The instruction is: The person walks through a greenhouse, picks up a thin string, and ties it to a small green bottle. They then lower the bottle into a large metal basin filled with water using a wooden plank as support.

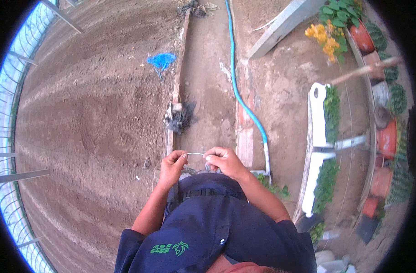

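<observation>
Both hands are raised in front of my waist, close together. Between them runs a short, thin, pale strand (195, 154), like a piece of wire or string, bowed slightly upward. My left hand (173, 167) pinches one end between thumb and fingers. The other end is pinched by my right hand (224, 162), its thumb pressed against the fingers. A small greyish bit shows just below the right fingers; what it is I cannot make out.
Tilled soil (94, 104) spreads on the left, with a blue plastic scrap (162, 60) on it. A blue hose (234, 75) runs along the path ahead. To the right stand a white planter (318, 118) with greenery, a slanted post (280, 29), and flowerpots (387, 137).
</observation>
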Tool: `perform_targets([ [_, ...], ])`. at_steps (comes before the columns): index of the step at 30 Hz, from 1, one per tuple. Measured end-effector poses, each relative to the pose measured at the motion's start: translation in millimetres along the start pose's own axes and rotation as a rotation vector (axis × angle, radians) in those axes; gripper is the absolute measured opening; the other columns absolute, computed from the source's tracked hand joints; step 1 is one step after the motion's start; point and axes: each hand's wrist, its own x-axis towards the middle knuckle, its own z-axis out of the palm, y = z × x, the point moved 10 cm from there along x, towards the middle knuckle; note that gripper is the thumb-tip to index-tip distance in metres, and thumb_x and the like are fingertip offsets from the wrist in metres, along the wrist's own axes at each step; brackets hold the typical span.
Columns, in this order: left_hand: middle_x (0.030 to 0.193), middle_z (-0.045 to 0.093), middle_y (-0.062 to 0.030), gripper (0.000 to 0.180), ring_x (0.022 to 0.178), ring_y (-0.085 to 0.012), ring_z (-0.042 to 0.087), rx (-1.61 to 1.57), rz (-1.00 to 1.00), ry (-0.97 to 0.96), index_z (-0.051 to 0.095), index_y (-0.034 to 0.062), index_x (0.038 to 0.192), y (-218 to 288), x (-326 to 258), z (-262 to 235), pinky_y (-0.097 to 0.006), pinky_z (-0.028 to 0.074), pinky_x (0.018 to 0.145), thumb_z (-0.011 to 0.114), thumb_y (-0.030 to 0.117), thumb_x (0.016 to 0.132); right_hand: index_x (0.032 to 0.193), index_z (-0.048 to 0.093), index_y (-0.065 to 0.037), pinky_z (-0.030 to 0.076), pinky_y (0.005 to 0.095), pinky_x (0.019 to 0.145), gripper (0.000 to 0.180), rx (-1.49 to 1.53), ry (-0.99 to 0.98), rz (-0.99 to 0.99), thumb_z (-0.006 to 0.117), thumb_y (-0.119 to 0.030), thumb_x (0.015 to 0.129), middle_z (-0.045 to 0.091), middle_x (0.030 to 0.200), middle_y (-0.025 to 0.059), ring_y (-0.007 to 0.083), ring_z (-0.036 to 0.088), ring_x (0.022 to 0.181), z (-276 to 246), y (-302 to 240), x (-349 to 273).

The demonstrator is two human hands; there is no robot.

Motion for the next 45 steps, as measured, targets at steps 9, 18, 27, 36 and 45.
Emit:
perform_targets([
  [9, 0.081, 0.063, 0.0022, 0.014, 0.072, -0.0044, 0.052, 0.0, -0.021, -0.115, 0.068, 0.0001, 0.098, 113.6, 203.0, 78.1, -0.021, 0.043, 0.063, 0.062, 0.013, 0.097, 0.104, 0.068, 0.001, 0.052, 0.0269, 0.069, 0.019, 0.119, 0.08, -0.033, 0.063, -0.014, 0.094, 0.066, 0.085, 0.0041, 0.0099, 0.061, 0.072, -140.8, -117.9, 152.0],
  [18, 0.081, 0.066, -0.001, 0.019, 0.076, -0.0067, 0.057, 0.234, 0.037, -0.444, 0.068, -0.0017, 0.096, 182.9, 465.5, 149.2, -0.026, 0.047, 0.067, 0.065, 0.017, 0.095, 0.105, 0.071, 0.0, 0.053, 0.0294, 0.08, 0.022, -0.382, 0.256, -0.113, 0.068, -0.014, 0.09, 0.072, 0.096, 0.0085, 0.0117, 0.065, 0.088, -260.9, -234.4, 346.3],
  [27, 0.074, 0.063, 0.0002, 0.018, 0.069, -0.0065, 0.055, 0.257, 0.068, -0.484, 0.066, -0.0006, 0.088, 315.8, 692.6, 155.7, -0.025, 0.045, 0.062, 0.063, 0.016, 0.094, 0.107, 0.071, 0.001, 0.053, 0.0316, 0.084, 0.026, -0.323, 0.387, -0.101, 0.068, -0.018, 0.089, 0.073, 0.103, 0.014, 0.0178, 0.069, 0.095, -350.7, -355.1, 537.2],
  [36, 0.079, 0.065, -0.0024, 0.017, 0.069, -0.0096, 0.06, 0.125, 0.02, -0.332, 0.065, -0.0008, 0.097, 385.7, 919.3, 170.0, -0.025, 0.047, 0.061, 0.063, 0.015, 0.094, 0.102, 0.074, -0.005, 0.051, 0.0387, 0.089, 0.027, -0.589, 0.317, -0.367, 0.071, -0.025, 0.085, 0.071, 0.102, 0.0166, 0.0306, 0.067, 0.097, -458.5, -486.0, 740.0],
  [45, 0.079, 0.063, 0.0016, 0.011, 0.067, -0.0044, 0.055, 0.053, 0.046, -0.454, 0.065, 0.0008, 0.099, 516.0, 1091.7, 252.6, -0.02, 0.042, 0.059, 0.066, 0.001, 0.088, 0.1, 0.074, -0.005, 0.053, 0.0358, 0.079, 0.027, -0.469, 0.372, -0.293, 0.073, -0.023, 0.08, 0.074, 0.096, 0.0144, 0.0255, 0.071, 0.09, -588.6, -629.1, 852.9],
])
